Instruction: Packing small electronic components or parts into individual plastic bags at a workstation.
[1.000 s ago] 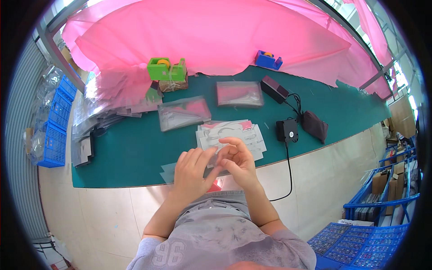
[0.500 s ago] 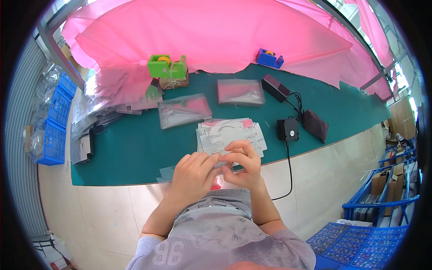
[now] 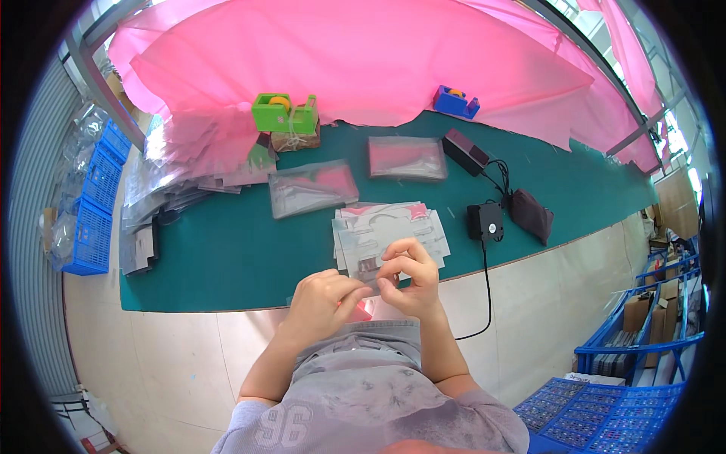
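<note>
A green mat (image 3: 227,250) covers the table beneath pink sheeting (image 3: 363,68).

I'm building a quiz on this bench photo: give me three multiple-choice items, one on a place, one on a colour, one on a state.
1. Where does the green tape dispenser stand?
A. at the mat's far edge by the pink sheet
B. on the floor
C. in a blue crate

2. What colour is the work mat?
A. red
B. dark green
C. white

3. What are the hands doing?
A. resting flat and apart
B. both pinching one small clear bag
C. holding the cable

Key: 1 A, it sits against the pink sheet. 2 B, the bare mat is green. 3 B, left hand and right hand meet on the small clear bag.
</note>
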Available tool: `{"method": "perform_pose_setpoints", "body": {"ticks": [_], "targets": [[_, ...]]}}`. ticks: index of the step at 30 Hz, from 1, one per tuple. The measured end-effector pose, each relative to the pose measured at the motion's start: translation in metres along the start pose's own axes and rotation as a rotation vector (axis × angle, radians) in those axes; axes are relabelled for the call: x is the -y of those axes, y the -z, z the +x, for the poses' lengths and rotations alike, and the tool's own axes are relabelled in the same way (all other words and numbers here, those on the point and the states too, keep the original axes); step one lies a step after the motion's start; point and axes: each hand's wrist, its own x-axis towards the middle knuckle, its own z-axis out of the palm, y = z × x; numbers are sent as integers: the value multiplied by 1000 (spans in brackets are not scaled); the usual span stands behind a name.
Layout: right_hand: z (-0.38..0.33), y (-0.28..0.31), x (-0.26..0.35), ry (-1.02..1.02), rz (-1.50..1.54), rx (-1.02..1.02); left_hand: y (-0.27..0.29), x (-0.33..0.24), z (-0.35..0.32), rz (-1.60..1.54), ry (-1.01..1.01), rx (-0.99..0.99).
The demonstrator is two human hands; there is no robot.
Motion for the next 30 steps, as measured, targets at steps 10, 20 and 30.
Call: {"method": "perform_pose_setpoints", "body": {"ticks": [10, 20, 30], "targets": [[0, 3, -2, -61, 11, -43, 1, 3, -4, -15, 59, 27], [-4, 10, -6, -85, -31, -85, -5, 13, -9, 26, 72, 46], [-2, 18, -5, -64, -43, -119, -3, 10, -7, -7, 34, 33]]}}
